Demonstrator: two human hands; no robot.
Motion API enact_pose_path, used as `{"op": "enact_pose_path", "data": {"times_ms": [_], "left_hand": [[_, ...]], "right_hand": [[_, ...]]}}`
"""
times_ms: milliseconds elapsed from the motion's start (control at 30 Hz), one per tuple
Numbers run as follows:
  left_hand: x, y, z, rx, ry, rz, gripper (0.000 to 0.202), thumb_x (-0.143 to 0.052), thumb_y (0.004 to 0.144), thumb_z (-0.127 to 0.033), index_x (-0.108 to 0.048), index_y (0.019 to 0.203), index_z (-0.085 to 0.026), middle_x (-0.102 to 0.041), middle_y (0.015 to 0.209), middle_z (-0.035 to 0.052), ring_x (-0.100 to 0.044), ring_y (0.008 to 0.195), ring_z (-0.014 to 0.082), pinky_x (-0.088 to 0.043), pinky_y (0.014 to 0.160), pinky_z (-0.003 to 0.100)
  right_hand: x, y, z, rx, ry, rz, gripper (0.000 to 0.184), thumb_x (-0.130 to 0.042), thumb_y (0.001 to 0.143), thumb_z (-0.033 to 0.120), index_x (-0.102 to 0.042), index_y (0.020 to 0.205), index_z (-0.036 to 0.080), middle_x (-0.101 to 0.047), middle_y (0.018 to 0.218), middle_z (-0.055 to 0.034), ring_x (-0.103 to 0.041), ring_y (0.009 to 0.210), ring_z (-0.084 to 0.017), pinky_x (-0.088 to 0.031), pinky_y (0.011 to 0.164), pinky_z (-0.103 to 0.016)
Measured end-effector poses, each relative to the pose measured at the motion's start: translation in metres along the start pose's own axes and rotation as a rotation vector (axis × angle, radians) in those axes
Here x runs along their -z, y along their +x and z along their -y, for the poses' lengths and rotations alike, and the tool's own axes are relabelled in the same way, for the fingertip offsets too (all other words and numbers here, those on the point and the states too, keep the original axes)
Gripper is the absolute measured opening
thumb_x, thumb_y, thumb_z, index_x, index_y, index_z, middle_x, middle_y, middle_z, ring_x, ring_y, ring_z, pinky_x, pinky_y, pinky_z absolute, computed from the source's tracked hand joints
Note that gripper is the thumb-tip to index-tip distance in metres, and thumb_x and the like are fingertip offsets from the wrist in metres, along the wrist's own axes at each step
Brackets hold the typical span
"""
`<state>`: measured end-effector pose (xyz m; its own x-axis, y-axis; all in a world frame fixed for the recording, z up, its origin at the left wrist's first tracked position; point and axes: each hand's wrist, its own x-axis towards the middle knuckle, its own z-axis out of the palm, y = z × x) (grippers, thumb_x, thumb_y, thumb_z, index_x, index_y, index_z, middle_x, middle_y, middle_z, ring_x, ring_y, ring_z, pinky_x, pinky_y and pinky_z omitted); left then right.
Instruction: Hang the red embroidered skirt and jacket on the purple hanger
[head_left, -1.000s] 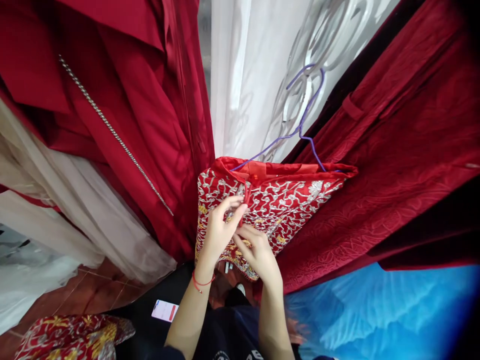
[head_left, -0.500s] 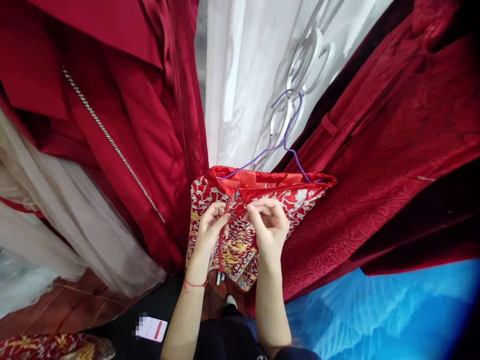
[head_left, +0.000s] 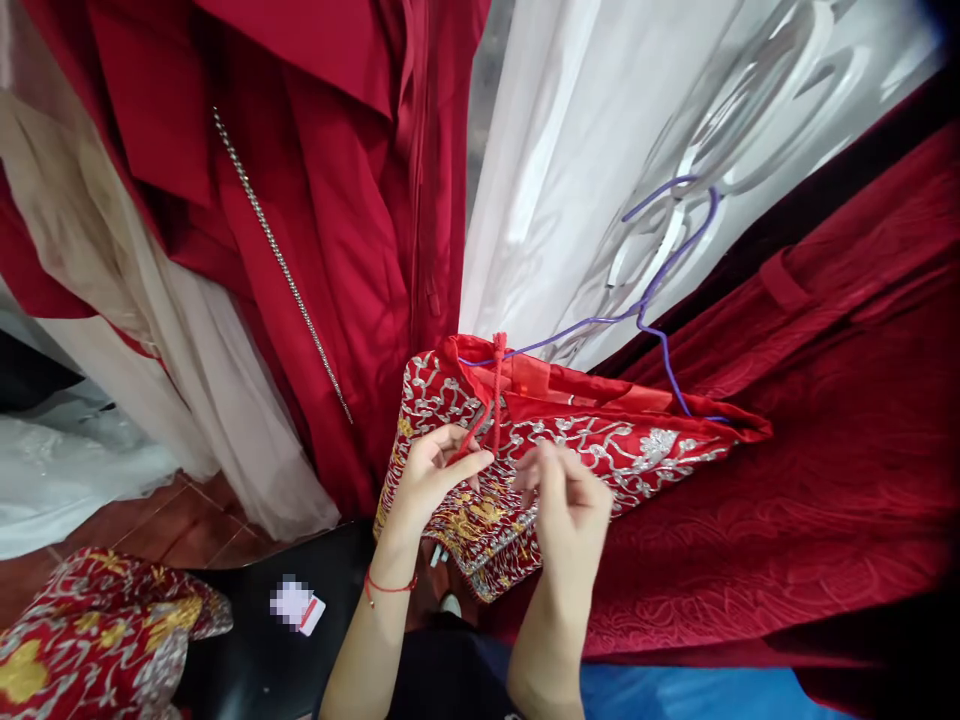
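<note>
A red garment embroidered in silver and gold hangs folded over a purple wire hanger between other hanging clothes. A red cord runs from the hanger bar down over the garment's top edge. My left hand pinches the lower end of that cord against the embroidery. My right hand is beside it, fingers curled together and slightly blurred; what it holds I cannot make out. A thin red string bracelet is on my left wrist.
Dark red dresses hang to the left with a beaded silver trim, white fabric behind, red patterned cloth on the right. Another embroidered red piece lies bottom left beside a white tag on a black surface.
The view shifted right. The red cord now loops up over the hanger bar. My right hand dropped lower and away from the top edge; my left hand keeps hold of the cord.
</note>
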<state>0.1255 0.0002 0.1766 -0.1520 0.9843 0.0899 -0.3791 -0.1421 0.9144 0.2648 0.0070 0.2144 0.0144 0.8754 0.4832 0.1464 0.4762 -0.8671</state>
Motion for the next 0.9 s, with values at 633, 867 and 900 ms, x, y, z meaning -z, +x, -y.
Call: {"op": "enact_pose_path", "data": {"times_ms": [633, 867, 900], "left_hand": [[-0.013, -0.005, 0.017, 0.038, -0.064, 0.020, 0.032, -0.082, 0.071, -0.036, -0.059, 0.076, -0.014, -0.060, 0.067, -0.0030, -0.051, 0.045, 0.0046, -0.041, 0.044, 0.018], [-0.006, -0.008, 0.012, 0.056, -0.037, 0.099, 0.032, -0.081, 0.073, -0.037, -0.057, 0.078, -0.016, -0.058, 0.067, -0.0045, -0.050, 0.044, 0.0041, -0.041, 0.045, 0.018], [-0.006, -0.008, 0.011, 0.048, -0.034, 0.106, 0.031, -0.081, 0.074, -0.036, -0.058, 0.079, -0.016, -0.057, 0.066, -0.0048, -0.050, 0.045, 0.0041, -0.042, 0.046, 0.018]], "right_hand": [[-0.038, 0.014, -0.049, -0.508, 0.578, 0.214, 0.042, -0.078, 0.074, 0.044, -0.044, 0.065, 0.022, -0.047, 0.054, 0.0087, -0.042, 0.037, -0.006, -0.034, 0.032, -0.020], [-0.044, 0.004, -0.049, -0.356, 0.563, -0.011, 0.042, -0.077, 0.077, 0.037, -0.037, 0.072, 0.024, -0.037, 0.059, 0.0104, -0.040, 0.043, -0.004, -0.035, 0.038, -0.017], [-0.045, 0.003, -0.047, -0.342, 0.573, -0.032, 0.042, -0.077, 0.076, 0.036, -0.037, 0.072, 0.024, -0.038, 0.061, 0.0101, -0.041, 0.044, -0.005, -0.035, 0.038, -0.017]]}}
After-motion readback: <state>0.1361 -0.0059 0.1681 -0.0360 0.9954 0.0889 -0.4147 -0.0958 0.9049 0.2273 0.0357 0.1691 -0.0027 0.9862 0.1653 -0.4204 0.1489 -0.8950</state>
